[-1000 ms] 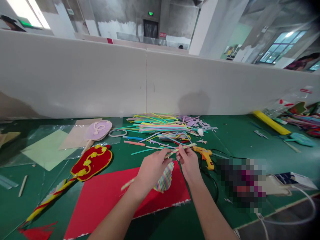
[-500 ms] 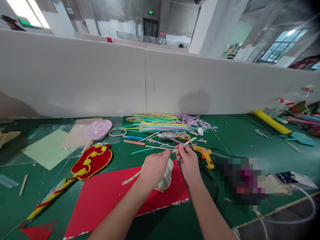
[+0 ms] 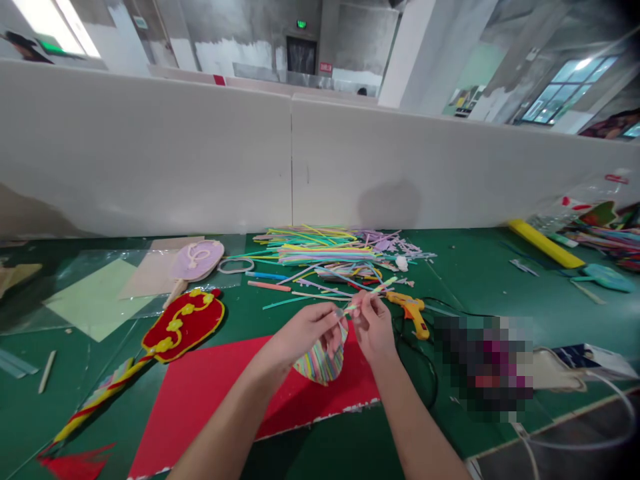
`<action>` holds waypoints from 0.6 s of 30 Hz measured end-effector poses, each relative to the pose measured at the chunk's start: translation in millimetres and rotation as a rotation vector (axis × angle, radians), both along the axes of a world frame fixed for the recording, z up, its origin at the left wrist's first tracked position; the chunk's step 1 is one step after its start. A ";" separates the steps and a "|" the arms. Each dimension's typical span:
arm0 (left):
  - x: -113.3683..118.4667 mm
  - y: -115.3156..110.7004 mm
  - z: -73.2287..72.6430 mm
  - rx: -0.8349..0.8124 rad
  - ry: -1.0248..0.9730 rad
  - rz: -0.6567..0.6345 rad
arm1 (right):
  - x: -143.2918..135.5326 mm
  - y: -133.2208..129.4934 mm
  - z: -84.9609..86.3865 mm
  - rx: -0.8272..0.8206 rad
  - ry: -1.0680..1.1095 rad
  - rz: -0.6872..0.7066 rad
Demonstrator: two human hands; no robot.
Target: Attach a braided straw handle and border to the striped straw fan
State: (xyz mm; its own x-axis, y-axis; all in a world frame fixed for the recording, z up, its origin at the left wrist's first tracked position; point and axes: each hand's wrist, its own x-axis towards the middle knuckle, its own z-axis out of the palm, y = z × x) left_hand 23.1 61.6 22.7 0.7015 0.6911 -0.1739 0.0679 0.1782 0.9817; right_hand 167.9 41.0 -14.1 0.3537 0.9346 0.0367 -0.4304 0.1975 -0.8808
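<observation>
Shifted since the earlier frame, baring more of the striped piece (image 3: 320,365) over the red card (image 3: 200,393), your left hand (image 3: 306,330) pinched the colored strip (image 3: 386,285) near one end, your right hand (image 3: 374,327) pinching farther along, apparently to steady it.

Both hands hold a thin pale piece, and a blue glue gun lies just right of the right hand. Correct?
Only the colour is wrong: the head view shows an orange glue gun, not blue, just right of the right hand. That hand and the left hand hold the thin pale piece.
</observation>
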 end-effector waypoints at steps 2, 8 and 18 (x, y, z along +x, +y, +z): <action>-4.5 1.8 2.3 0.316 0.215 0.089 | 2.7 1.9 1.2 -0.028 0.020 -0.080; -7.3 3.3 5.0 0.858 0.677 0.229 | 3.2 4.2 2.4 -0.039 0.105 -0.076; 6.3 -3.4 -8.6 1.198 0.827 0.253 | -9.2 -4.5 5.2 -0.130 0.086 -0.049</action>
